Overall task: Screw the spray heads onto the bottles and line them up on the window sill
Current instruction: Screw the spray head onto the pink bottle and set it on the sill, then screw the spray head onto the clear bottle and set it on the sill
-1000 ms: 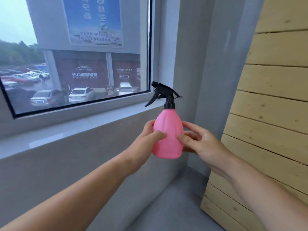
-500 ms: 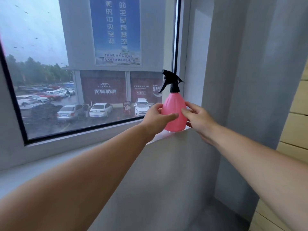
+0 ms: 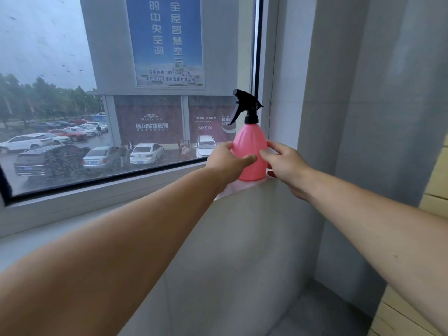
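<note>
A pink pear-shaped plastic bottle (image 3: 251,151) is found standing upright at the right end of the white window sill (image 3: 229,188), its base in contact with the sill. A black trigger spray head (image 3: 246,106) is seated on its neck, with the nozzle directed leftward along the sill. The bottle is gripped from one side by the left hand (image 3: 225,162), whose thumb is laid across the front, and from the other by the right hand (image 3: 286,166), whose thumb and fingers are curled against it

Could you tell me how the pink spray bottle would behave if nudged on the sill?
The pink spray bottle is broad at the base and narrow at the spray head, so it probably resists tipping. On the glossy window sill it would likely slide. Its weight is unclear: the plastic hides any contents.
</note>
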The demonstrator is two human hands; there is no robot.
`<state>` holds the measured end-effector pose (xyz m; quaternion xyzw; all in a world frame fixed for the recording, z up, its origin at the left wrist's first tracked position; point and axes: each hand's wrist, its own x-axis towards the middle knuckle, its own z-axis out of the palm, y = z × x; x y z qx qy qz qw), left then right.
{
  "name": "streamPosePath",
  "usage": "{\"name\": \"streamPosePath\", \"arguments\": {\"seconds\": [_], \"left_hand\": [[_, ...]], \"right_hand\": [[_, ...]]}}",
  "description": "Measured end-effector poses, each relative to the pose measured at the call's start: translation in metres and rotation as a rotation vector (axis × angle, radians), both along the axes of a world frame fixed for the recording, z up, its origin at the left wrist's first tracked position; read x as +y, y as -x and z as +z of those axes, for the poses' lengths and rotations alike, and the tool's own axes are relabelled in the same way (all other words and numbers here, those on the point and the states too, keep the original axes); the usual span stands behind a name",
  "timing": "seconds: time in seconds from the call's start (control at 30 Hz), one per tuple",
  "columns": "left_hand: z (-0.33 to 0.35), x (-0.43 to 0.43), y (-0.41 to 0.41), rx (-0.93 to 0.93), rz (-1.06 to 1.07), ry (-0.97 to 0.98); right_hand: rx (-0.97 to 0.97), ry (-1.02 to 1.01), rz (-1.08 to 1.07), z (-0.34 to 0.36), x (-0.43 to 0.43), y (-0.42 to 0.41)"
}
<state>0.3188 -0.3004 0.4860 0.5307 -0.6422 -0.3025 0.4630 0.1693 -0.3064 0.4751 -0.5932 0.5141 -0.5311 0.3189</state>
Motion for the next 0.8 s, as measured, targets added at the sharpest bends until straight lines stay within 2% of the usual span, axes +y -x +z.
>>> {"name": "streamPosePath", "arguments": {"seconds": [0.27, 0.43, 0.53, 0.67, 0.8], "left_hand": [[0.007, 0.030, -0.009, -0.087, 0.072, -0.019], [0.000, 0.076, -0.003, -0.091, 0.124, 0.150], [-0.021, 0.113, 0.017, -0.060, 0.047, 0.185], [-0.079, 0.150, 0.051, -0.086, -0.096, 0.059], [-0.174, 0.180, 0.090, -0.233, -0.266, -0.228]], "right_hand": [[0.094, -0.032, -0.094, -0.008, 0.028, 0.013], [0.077, -0.023, -0.150, -0.031, 0.078, 0.036], [0.064, -0.058, -0.178, -0.056, 0.122, 0.053], [0.084, -0.162, -0.238, -0.109, 0.180, 0.079], [0.142, -0.334, -0.300, -0.186, 0.232, 0.108]]}}
